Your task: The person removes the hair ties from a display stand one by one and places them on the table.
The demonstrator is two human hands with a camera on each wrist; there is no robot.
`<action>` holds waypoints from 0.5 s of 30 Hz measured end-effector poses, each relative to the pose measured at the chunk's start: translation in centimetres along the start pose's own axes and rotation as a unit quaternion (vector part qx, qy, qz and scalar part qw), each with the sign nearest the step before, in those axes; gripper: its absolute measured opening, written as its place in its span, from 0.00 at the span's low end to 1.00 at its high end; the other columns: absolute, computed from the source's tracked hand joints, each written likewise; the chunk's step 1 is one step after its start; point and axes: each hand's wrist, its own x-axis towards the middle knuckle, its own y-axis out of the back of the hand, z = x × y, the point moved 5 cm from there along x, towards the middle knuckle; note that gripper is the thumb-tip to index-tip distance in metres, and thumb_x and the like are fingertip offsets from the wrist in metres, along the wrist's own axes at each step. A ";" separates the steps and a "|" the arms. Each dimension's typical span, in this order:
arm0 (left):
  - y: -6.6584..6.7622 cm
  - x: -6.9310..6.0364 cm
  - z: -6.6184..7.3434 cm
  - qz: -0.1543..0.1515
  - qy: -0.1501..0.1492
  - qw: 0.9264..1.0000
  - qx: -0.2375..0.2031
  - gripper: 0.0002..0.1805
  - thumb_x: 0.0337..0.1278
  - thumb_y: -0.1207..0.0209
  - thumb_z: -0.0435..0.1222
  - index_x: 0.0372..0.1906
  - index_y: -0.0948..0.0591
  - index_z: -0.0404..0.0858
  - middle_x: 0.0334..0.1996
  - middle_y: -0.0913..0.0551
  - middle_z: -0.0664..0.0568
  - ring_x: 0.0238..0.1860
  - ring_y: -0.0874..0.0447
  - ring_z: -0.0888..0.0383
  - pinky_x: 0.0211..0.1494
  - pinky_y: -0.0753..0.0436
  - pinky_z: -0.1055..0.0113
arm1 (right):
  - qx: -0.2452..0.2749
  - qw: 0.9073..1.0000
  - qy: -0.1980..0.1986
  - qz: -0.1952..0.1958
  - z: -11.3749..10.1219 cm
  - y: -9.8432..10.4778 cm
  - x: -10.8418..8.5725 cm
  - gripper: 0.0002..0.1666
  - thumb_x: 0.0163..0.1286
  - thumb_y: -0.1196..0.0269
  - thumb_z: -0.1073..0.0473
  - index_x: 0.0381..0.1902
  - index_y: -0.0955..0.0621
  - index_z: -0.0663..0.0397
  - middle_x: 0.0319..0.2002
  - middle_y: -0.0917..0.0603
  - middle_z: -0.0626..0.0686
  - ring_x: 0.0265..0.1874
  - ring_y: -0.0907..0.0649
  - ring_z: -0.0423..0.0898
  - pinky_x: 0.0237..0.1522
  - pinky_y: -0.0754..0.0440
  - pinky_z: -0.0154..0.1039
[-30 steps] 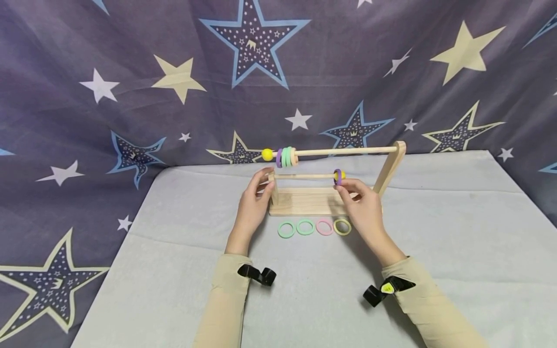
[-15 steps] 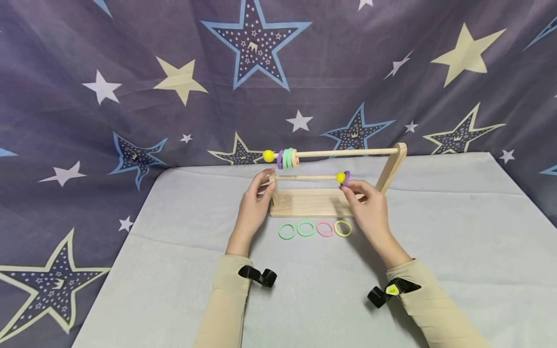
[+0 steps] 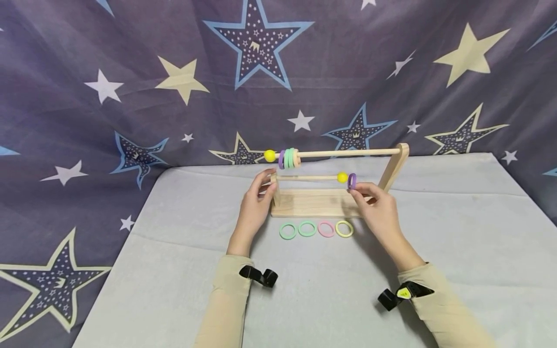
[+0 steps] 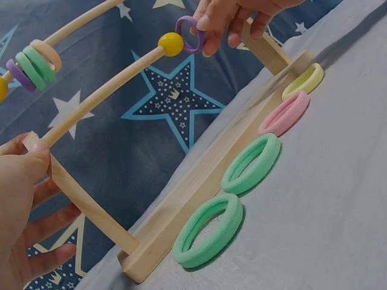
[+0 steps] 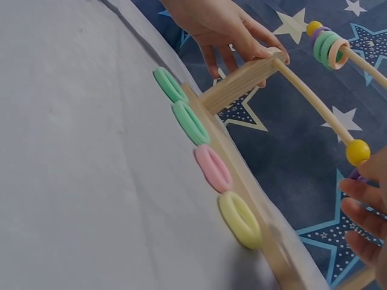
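Note:
My right hand [image 3: 379, 208] pinches a purple hair tie [image 3: 352, 181] between thumb and fingertips. The tie is off the lower rod, just right of the yellow ball [image 3: 342, 177] at that rod's free end. My left hand [image 3: 256, 205] grips the top of the short post of a wooden stand [image 3: 319, 203], thumb on the near side in the left wrist view. On the stand's upper rod [image 3: 348, 153] hang a purple tie [image 3: 281, 159], green ties [image 3: 289, 158] and a peach tie [image 3: 297, 158]. In the right wrist view, fingers mostly hide the held tie [image 5: 357, 174].
In front of the base lie two green hair ties [image 4: 208, 231], a pink hair tie [image 4: 284, 113] and a yellow hair tie [image 4: 303, 82] in a row on the grey cloth [image 3: 304, 299]. A star-patterned curtain [image 3: 174, 125] hangs behind the table.
The right hand has drawn the purple hair tie rightward, from around the lower rod's end over the yellow ball and clear of it. The left hand stays on the post.

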 end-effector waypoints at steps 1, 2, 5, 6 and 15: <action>0.0 0.0 0.0 0.000 0.000 1.000 0.000 0.22 0.72 0.46 0.50 0.67 0.27 0.53 0.59 0.21 0.46 0.57 0.21 0.53 0.56 0.23 0.54 | -0.004 1.000 0.002 -0.005 0.0 0.2 0.0 0.07 0.67 0.33 0.64 0.41 0.14 0.62 0.37 0.11 0.57 0.31 0.21 0.29 0.33 0.26 0.26; 0.0 0.0 0.0 0.000 0.000 1.000 0.000 0.22 0.72 0.47 0.49 0.67 0.27 0.53 0.59 0.21 0.46 0.57 0.21 0.53 0.56 0.23 0.54 | -0.006 1.000 0.004 -0.011 0.0 0.3 0.0 0.07 0.67 0.33 0.64 0.41 0.14 0.62 0.37 0.11 0.58 0.31 0.21 0.29 0.33 0.26 0.26; 0.0 0.0 0.0 0.001 -0.001 1.000 0.002 0.22 0.72 0.46 0.49 0.67 0.27 0.53 0.59 0.21 0.45 0.57 0.21 0.53 0.56 0.22 0.54 | -0.017 0.999 0.010 -0.032 0.1 0.7 0.0 0.07 0.67 0.34 0.65 0.41 0.14 0.63 0.37 0.12 0.58 0.31 0.21 0.30 0.34 0.25 0.25; 0.0 0.0 0.1 0.001 -0.001 1.000 0.002 0.22 0.72 0.46 0.49 0.67 0.27 0.52 0.59 0.21 0.45 0.57 0.21 0.52 0.56 0.22 0.53 | -0.022 0.999 0.013 -0.038 0.1 0.8 -0.1 0.07 0.67 0.34 0.65 0.41 0.14 0.64 0.37 0.12 0.58 0.31 0.20 0.31 0.34 0.25 0.26; 0.0 0.0 0.1 0.001 0.000 1.000 0.005 0.22 0.72 0.46 0.49 0.67 0.27 0.52 0.58 0.20 0.45 0.57 0.20 0.53 0.55 0.22 0.54 | -0.088 0.990 0.058 -0.090 0.1 2.0 -0.3 0.06 0.67 0.34 0.67 0.42 0.15 0.61 0.36 0.12 0.56 0.30 0.18 0.45 0.35 0.21 0.33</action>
